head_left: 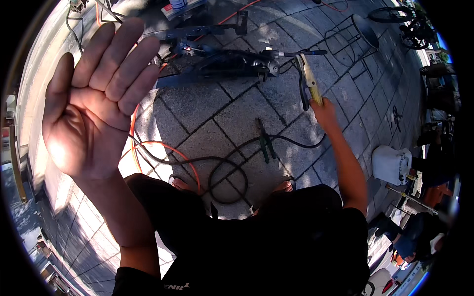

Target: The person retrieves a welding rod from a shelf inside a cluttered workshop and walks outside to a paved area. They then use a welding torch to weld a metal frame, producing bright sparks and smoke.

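My left hand (94, 108) is raised close in front of me on the left, palm facing me and fingers stretched out, holding nothing. Further off on the right, my right hand (323, 113) is closed around the yellowish handle of a welding electrode holder (309, 81). Its jaw end points away from me, beside a dark bar (302, 89) at the right end of a black metal frame (222, 66). The frame lies on the paving ahead. A black cable (246, 180) runs from near my right wrist and loops on the ground. Pliers with green handles (265, 143) lie between my feet and the frame.
An orange cord (185, 158) crosses the paving on the left. A round-seated stool (365, 33) and a bicycle (395, 15) stand at the far right. Nearer on the right are a white bag-like container (391, 164) and a seated person in dark clothing (419, 232).
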Demonstrator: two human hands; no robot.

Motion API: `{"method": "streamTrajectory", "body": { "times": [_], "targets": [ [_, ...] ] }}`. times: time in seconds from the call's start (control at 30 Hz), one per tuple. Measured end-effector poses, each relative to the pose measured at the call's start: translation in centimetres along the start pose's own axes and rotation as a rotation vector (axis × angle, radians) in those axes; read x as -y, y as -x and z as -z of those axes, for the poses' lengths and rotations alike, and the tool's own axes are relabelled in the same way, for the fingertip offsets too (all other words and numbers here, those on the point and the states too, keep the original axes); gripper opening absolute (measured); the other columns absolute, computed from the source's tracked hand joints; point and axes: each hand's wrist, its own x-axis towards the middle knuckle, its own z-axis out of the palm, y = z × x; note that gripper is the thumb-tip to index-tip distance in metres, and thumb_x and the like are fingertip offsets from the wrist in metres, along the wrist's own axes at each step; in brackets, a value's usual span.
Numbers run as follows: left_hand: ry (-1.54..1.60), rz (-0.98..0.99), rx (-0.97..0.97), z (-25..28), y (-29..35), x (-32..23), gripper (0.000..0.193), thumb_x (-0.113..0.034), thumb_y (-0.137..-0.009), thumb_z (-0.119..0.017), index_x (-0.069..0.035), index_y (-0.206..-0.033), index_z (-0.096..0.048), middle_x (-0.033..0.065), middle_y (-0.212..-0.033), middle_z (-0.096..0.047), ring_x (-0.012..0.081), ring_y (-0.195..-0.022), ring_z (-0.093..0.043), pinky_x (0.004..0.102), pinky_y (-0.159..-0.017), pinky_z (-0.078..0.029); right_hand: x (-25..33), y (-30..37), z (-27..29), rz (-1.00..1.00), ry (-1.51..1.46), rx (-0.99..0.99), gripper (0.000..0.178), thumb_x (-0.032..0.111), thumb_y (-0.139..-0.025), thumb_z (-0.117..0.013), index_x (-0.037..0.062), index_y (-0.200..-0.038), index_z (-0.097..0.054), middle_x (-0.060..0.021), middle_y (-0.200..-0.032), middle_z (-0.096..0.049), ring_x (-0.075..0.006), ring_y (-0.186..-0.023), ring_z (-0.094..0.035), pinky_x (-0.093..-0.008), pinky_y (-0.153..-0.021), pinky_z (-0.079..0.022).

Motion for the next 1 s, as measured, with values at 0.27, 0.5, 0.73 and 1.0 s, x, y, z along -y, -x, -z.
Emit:
{"method": "streamTrajectory", "body": {
  "times": [0.27,0.5,0.73,1.0],
  "targets": [
    [0.114,0.042,-0.49,-0.6,4.3,9.0,0.064,-0.036,-0.117,-0.027,0.013,-0.156,-0.041,0.0337,-0.161,-0.045,0.0509,-0.148,-0.046,0.0625,-0.125,-0.036,-14.8,6.9,-2.5,-0.724,-0.992,0.408,0.042,0.05,-0.096,-0.079,0.012,-0.105,-0.063,-0.0015,-0.079,-0.061,-0.0159,-0.063,-0.06,-0.0375,-0.057,-0.052],
    [0.07,0.081,-0.589,-1.5,3.1,10.2,0.06,-0.034,-0.117,-0.029,0.011,-0.15,-0.05,0.0318,-0.154,-0.054,0.0462,-0.139,-0.058,0.0566,-0.119,-0.047,-23.2,10.3,-4.2,-0.616,-0.425,-0.027,0.055,0.039,-0.09,-0.079,-0.0009,-0.128,-0.072,-0.0128,-0.102,-0.076,-0.0237,-0.09,-0.072,-0.0391,-0.076,-0.056],
    [-0.223,0.123,-1.21,-3.5,3.7,11.3,0.056,-0.039,-0.115,-0.042,0.008,-0.142,-0.056,0.0244,-0.138,-0.066,0.035,-0.123,-0.069,0.0449,-0.103,-0.057,-16.6,20.3,6.3,-0.635,0.055,-0.048,0.047,0.035,-0.087,-0.073,-0.0045,-0.112,-0.075,-0.015,-0.082,-0.077,-0.0253,-0.075,-0.074,-0.0402,-0.074,-0.057],
    [-0.026,-0.169,-2.077,-13.0,20.5,3.4,0.049,-0.006,-0.109,-0.053,0.002,-0.155,-0.042,0.0213,-0.147,-0.06,0.0392,-0.111,-0.074,0.0465,-0.091,-0.065,9.6,24.5,21.8,-0.256,-0.231,-0.091,0.038,0.023,-0.101,-0.063,-0.0043,-0.128,-0.065,-0.0084,-0.089,-0.069,-0.0162,-0.076,-0.064,-0.034,-0.068,-0.051]
  ]
}}
